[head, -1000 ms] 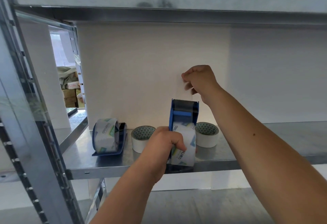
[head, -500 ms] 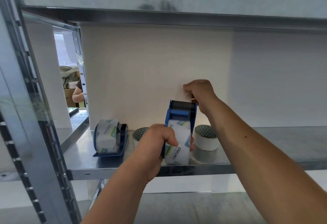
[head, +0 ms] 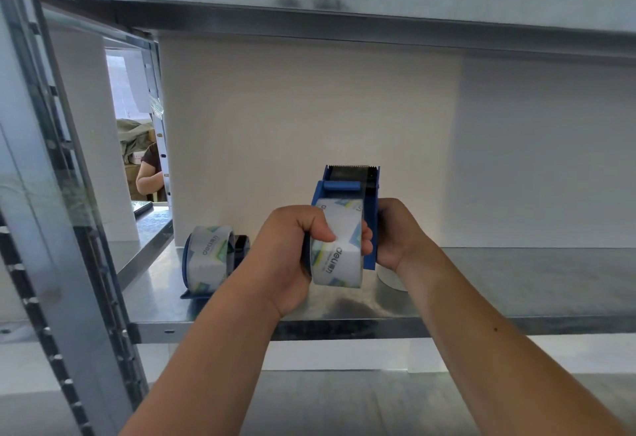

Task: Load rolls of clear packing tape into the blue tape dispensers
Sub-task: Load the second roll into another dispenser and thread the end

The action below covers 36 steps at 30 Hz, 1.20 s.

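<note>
Blue dispenser (head: 347, 191) now gripped by left hand (head: 292, 256) and right hand (head: 395, 232); tape tail released, roll (head: 339, 253) looks loaded

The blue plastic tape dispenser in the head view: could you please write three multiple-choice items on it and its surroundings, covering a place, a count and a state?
1. Where does the second blue tape dispenser sit?
A. On the metal shelf, left of the hands
B. On the top shelf
C. On the floor

2. How many hands grip the held blue plastic tape dispenser?
A. None
B. One
C. Two

3. What state is the held dispenser in?
A. Empty
B. Carrying a clear tape roll
C. Lying flat on the shelf

Answers:
1 A, it rests on the shelf near the left upright.
2 C, the left hand wraps the handle side and the right hand presses the far side.
3 B, a printed clear roll fills its frame.
</note>
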Each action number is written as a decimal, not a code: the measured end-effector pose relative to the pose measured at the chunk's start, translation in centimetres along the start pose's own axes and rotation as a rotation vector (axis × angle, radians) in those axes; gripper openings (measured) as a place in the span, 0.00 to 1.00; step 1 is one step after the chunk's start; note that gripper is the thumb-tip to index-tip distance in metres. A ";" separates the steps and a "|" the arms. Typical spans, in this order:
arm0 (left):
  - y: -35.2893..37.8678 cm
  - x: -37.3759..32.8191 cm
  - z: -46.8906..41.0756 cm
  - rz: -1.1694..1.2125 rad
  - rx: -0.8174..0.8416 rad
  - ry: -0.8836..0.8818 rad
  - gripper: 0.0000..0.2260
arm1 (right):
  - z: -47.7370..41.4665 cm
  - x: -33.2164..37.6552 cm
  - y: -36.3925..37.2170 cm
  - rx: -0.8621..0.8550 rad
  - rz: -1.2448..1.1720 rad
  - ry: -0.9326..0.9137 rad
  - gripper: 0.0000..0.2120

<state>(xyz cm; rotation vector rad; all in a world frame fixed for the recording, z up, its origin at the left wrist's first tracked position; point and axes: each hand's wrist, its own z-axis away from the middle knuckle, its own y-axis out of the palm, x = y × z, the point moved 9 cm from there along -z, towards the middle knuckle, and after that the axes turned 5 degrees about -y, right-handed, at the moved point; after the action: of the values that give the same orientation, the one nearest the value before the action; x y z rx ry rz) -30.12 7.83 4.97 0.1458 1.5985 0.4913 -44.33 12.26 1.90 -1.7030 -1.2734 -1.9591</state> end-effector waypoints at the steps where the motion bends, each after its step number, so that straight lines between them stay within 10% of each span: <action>1: -0.1 -0.2 0.0 0.014 0.000 0.008 0.21 | 0.3 -0.2 0.1 0.002 -0.044 -0.006 0.20; 6: -0.6 -0.9 -0.1 0.087 0.007 0.047 0.18 | 0.8 -2.1 -0.3 -0.021 -0.243 -0.047 0.16; 12: -1.7 0.4 -1.0 0.045 -0.078 0.084 0.23 | 2.1 -3.2 1.1 0.003 -0.122 -0.108 0.40; 20: -2.4 3.0 -2.0 -0.101 -0.188 0.106 0.24 | 2.9 -4.8 -2.3 -0.246 -0.085 0.015 0.23; 24: -3.3 2.8 -2.2 -0.290 -0.325 0.183 0.05 | 3.5 -4.4 -3.9 -0.351 0.063 -0.034 0.16; 36: -4.5 3.4 -4.4 -0.492 -0.484 0.223 0.24 | 3.1 -5.8 -4.7 -0.234 0.323 0.132 0.16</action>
<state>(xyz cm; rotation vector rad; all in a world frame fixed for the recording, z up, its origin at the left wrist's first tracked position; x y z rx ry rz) -33.82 4.17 0.11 -0.6722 1.6114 0.5019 -43.73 15.32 -5.62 -1.7201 -0.6947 -2.0413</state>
